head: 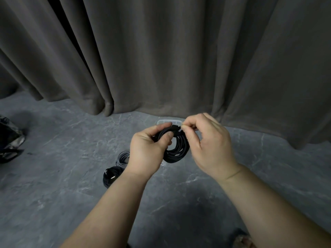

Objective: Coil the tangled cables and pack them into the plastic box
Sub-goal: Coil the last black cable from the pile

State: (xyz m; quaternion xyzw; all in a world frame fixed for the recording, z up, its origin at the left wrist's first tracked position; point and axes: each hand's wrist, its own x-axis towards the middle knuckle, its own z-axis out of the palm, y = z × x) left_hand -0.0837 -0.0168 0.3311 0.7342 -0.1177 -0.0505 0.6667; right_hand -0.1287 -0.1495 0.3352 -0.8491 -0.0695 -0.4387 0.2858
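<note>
A black cable [176,151] wound into a coil hangs in the air between both hands. My left hand [148,149] grips the coil's left side, thumb pressed over the strands. My right hand [209,142] pinches the plug end at the coil's top. Behind the hands, mostly hidden, lies the clear plastic box [166,121] on the floor by the curtain. A grey coiled cable [122,158] and another black coiled cable [112,176] lie on the floor to the left of my left wrist.
A dark grey curtain [161,59] hangs across the whole back and reaches the grey marbled floor [62,176]. A dark patterned bag [9,138] sits at the left edge. Something brown pokes in at the bottom edge [241,241].
</note>
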